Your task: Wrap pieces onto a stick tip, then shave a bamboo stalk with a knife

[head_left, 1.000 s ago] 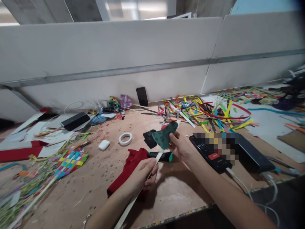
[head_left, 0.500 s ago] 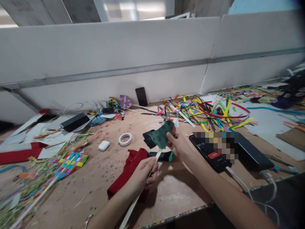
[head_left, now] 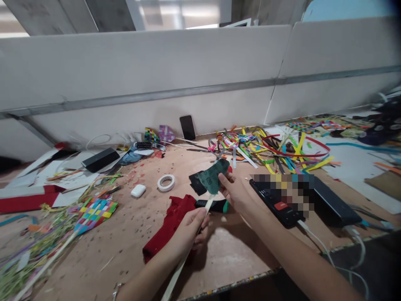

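Observation:
My left hand (head_left: 193,229) is closed round a pale flat strip (head_left: 175,277) that slants up from the table's front edge. A dark green piece with printed digits (head_left: 211,178) meets the strip's upper end. My right hand (head_left: 231,188) pinches that piece at its right side, with a bit of red showing behind the fingers. Beneath my hands lie a red cloth (head_left: 175,217) and a black tool with a green end (head_left: 219,205). Black pieces (head_left: 196,184) rest just behind the green piece.
A white tape roll (head_left: 166,183) and white case (head_left: 138,191) lie left of centre. Colourful strips (head_left: 244,146) are heaped behind. At right are a cabled phone (head_left: 275,205) and a black box (head_left: 335,200). A woven colourful piece (head_left: 97,213) lies left; another phone (head_left: 187,128) leans on the partition.
The view has shifted slightly, so the table items appear a little further right. Both hands keep their holds, and the green piece is turned slightly, its digits clearer.

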### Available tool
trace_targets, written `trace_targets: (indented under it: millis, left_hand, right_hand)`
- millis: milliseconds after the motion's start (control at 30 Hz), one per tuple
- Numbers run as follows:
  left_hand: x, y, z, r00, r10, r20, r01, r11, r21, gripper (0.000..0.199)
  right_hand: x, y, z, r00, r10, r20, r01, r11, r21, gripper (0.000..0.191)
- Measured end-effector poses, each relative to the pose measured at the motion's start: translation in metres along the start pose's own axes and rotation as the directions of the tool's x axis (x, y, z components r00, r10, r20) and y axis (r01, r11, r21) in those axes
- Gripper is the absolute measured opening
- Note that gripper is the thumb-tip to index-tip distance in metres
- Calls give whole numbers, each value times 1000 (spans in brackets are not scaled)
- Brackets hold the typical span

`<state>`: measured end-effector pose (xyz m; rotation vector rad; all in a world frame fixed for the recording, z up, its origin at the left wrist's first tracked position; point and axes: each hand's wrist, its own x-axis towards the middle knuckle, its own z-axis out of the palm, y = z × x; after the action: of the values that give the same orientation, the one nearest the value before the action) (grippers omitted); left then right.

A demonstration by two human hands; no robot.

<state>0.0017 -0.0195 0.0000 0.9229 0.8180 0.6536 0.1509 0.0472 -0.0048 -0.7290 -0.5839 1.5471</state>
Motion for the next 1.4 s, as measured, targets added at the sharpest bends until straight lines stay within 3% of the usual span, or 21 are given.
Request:
trace_targets:
  millis: [233, 500, 733, 967, 1100, 1200, 1300, 1400]
  left_hand:
    - [-1, -8, 2, 997, -69, 29, 68, 997, 28, 45]
    - [2, -3, -1, 1000, -8, -16, 8, 1000, -13, 48]
    - [-2, -6, 4, 999, -52, 5, 52, 998, 27, 47]
    - [-3, 2, 2, 1000, -16, -15, 16, 1000, 10, 43]
    - [-4, 6, 1, 997, -61, 38, 61, 998, 5, 42]
    - [-8, 7, 3, 992, -108, 63, 106, 994, 32, 41]
    - [-13, 7, 5, 989, -136, 59, 133, 989, 59, 40]
    - [-14, 6, 6, 990, -130, 53, 127, 990, 58, 40]
  right_hand:
    - [12, -23, -13, 990, -129, -59, 132, 990, 40, 36]
    - [0, 3, -1, 1000, -3, 24, 6, 995, -98, 34]
    - [10, -27, -10, 980, -189, -63, 187, 981, -44, 41]
    - [-1, 7, 0, 999, -34, 13, 35, 995, -94, 38]
    - [10, -7, -5, 994, -105, -37, 102, 992, -69, 39]
    - [25, -32, -22, 960, -240, -142, 235, 971, -46, 37]
    - [38, -49, -45, 866, -362, -344, 377, 926, -27, 35]
    - [45, -48, -62, 836, -410, -365, 374, 912, -169, 34]
